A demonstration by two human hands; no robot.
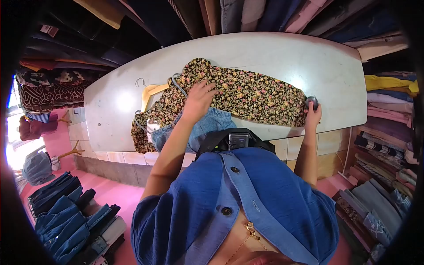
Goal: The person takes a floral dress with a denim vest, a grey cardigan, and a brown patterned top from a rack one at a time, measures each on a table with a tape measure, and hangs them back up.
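Stacked folded clothes [388, 110] line the walls of a small clothing shop, with more piles along the top of the view and heaps of folded denim [66, 207] on the pink floor [119, 194] at lower left. At the centre stands a long white table [287, 57] with rounded corners and a pale tiled front. Across it lies a floral garment [251, 95], dark with a dense print of small yellow, pink and red flowers. It is spread lengthwise from the left-centre of the table to near the right end, and its left part hangs over the near edge. A light blue denim garment [207, 126] lies partly under it at the near edge, just in front of the person. A wooden hanger [150, 90] with a metal hook rests on the table at the garment's left end, touching the fabric. The person wears a blue button-front shirt, and a small device [238, 140] is strapped to the chest. The left hand [201, 95] rests flat on the upper left part of the floral garment, fingers spread apart. The right hand [312, 115] is at the garment's right end by the near table edge, its fingers closed around a small dark rounded object [311, 102]; what the object is cannot be told.
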